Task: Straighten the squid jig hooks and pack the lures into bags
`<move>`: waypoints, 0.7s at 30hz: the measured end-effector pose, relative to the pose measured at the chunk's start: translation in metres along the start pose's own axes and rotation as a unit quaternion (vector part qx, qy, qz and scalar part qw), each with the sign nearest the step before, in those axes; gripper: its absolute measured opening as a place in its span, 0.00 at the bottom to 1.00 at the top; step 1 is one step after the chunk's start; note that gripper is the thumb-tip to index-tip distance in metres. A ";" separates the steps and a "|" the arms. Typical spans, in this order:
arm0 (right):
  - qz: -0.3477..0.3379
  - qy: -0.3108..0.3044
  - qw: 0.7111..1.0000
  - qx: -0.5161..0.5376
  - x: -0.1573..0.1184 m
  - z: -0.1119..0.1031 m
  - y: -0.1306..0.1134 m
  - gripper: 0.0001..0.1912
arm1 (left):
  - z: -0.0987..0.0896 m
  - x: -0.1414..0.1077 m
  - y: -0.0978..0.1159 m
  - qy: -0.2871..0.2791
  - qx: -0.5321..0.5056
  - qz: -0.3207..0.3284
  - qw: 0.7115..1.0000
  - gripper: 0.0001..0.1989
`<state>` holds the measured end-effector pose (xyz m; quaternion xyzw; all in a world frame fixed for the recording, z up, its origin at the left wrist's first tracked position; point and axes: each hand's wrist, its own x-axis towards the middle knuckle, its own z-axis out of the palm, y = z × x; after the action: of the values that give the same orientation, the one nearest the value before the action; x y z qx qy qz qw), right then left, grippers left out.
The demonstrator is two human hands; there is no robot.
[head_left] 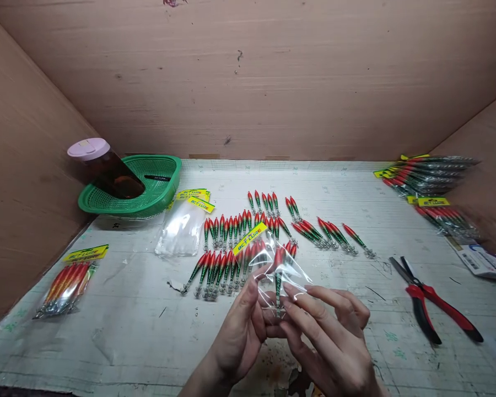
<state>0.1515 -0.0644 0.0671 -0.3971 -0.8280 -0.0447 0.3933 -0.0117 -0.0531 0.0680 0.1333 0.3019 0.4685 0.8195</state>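
Note:
My left hand [243, 325] is closed on the left side of a clear plastic bag [300, 273] with a yellow BCT LURE header. My right hand [334, 336] pinches a red and green squid jig [278, 281] near its hooks, at the bag. The jig appears to lie within the bag's outline, head up and hooks toward me; whether it is fully inside I cannot tell. Just beyond my hands, several loose squid jigs [217, 270] lie in rows, hooks toward me. A stack of flat bags [179, 229] with yellow headers sits left of the rows.
A green basket [157, 204] at the back left holds a dark bottle [119, 176] with a pink lid and a pen. Bagged lures lie at the left [68, 284] and back right [430, 176]. Red-handled pliers [421, 298] rest at the right. Wooden walls enclose the table.

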 end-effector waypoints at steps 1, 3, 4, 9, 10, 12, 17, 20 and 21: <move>0.005 0.002 1.000 -0.004 0.001 0.000 -0.001 0.15 | 0.001 0.001 0.000 -0.001 -0.015 -0.010 1.000 0.30; 0.021 0.003 1.000 -0.018 0.003 0.002 -0.002 0.18 | 0.003 0.002 -0.002 0.019 -0.031 -0.017 0.999 0.26; 0.027 0.003 0.999 -0.028 0.003 0.002 -0.002 0.20 | 0.004 0.003 -0.004 0.030 -0.036 -0.013 0.999 0.24; 0.078 -0.006 0.996 -0.035 0.002 0.007 -0.002 0.25 | 0.008 0.004 -0.014 0.006 -0.048 0.035 0.998 0.14; 0.081 -0.010 0.996 -0.029 0.002 0.007 -0.002 0.26 | 0.008 0.004 -0.014 -0.008 -0.054 0.043 0.998 0.15; 0.086 -0.011 0.996 -0.016 0.002 0.006 -0.001 0.25 | 0.009 0.004 -0.013 -0.032 -0.083 0.041 0.995 0.20; 0.066 -0.037 0.997 0.018 0.003 0.001 0.000 0.22 | 0.005 0.006 -0.009 -0.026 -0.131 -0.003 0.991 0.31; 0.065 -0.055 0.996 -0.006 0.002 0.004 -0.002 0.22 | 0.003 0.008 -0.013 0.003 -0.114 -0.002 0.993 0.27; 0.075 -0.054 0.996 -0.017 0.001 0.005 -0.004 0.22 | 0.003 0.008 -0.015 0.008 -0.108 0.004 0.994 0.25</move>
<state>0.1456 -0.0643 0.0651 -0.4667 -0.8148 -0.0074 0.3437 0.0035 -0.0541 0.0600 0.0410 0.2559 0.5024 0.8249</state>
